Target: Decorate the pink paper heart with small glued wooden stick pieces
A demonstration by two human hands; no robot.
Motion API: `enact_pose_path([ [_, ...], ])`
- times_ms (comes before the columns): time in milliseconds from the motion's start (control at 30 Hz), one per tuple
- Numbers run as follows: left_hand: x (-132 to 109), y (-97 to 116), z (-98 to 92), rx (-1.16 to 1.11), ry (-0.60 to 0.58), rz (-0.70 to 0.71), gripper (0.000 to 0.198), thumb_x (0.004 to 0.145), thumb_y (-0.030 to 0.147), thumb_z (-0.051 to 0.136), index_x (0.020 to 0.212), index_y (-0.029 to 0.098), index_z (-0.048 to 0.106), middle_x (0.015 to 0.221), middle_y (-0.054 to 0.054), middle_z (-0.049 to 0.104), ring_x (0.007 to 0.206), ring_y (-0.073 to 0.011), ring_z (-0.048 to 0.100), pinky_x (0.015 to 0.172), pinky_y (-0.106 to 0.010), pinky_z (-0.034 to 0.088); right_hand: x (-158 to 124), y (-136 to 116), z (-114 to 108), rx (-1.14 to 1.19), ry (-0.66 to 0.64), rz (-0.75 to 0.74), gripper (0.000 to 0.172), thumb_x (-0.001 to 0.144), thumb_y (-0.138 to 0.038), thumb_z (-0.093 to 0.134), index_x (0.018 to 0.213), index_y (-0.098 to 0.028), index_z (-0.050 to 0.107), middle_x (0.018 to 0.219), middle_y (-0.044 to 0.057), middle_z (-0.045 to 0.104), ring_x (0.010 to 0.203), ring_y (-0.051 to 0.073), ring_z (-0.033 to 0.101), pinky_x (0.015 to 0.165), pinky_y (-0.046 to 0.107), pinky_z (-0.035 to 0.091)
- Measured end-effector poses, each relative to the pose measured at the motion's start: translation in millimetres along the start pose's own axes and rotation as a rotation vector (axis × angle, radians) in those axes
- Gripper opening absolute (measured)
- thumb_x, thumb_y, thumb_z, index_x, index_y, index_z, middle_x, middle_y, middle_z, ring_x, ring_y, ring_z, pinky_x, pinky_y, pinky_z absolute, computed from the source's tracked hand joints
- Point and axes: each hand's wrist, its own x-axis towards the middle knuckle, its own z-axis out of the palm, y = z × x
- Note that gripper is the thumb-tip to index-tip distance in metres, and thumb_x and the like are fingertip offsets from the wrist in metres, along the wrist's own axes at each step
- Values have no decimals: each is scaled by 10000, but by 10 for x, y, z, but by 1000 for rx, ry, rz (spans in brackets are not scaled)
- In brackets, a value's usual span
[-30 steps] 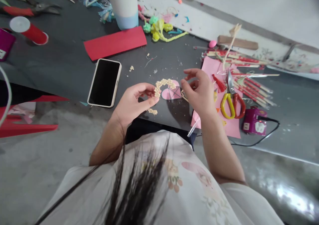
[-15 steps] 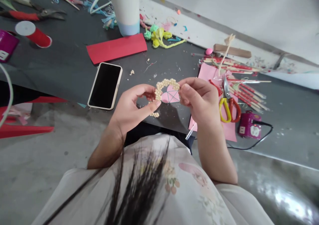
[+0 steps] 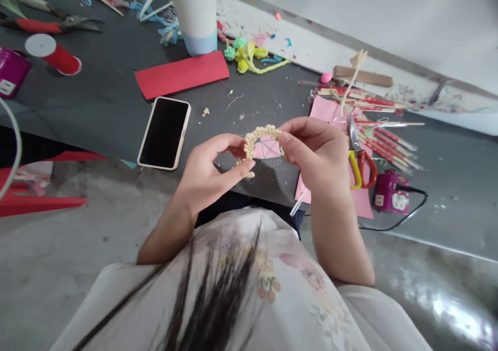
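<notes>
I hold a small pink paper heart, edged with a row of cream-coloured beads, above the dark table. My left hand pinches the beaded edge on its left side between thumb and fingers. My right hand is closed on the heart's right side, thumb and forefinger pressed on the beaded rim. A few loose beads hang below the left thumb.
A black phone lies left of my hands, with a red card strip beyond it. Yellow and red scissors, a pink sheet, red sticks and a purple corded device sit on the right. A white cup, red spool and pliers stand farther back.
A second ago my right hand hung open beside the heart; it has closed on the heart's right side. Both hands have lifted the heart slightly off the table.
</notes>
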Motion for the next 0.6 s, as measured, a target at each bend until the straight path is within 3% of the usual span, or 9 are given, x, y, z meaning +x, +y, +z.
enact_pose_path([
  [167,-15,-11,6,52,-42,30,236,775,326,729,971,202,684,943,-24,717,889,-157,648,810,-272,537,-42,-93,-14,-80,-3,-32,170,836,-387,707,841,-217,698,716,-2,644,600,109,579,489,248,463],
  [400,-6,56,44,79,78,161,144,821,322,696,913,212,684,896,-15,717,821,-144,651,799,-292,537,-102,-234,3,-159,-82,-47,98,846,-329,704,830,-232,708,750,-11,660,626,96,559,528,239,453],
  [600,-1,44,70,23,154,236,104,854,323,691,860,219,687,823,7,699,753,-123,632,729,-288,521,-118,-290,34,-164,-76,-64,103,853,-309,697,838,-209,714,751,-18,665,614,81,544,528,234,441],
])
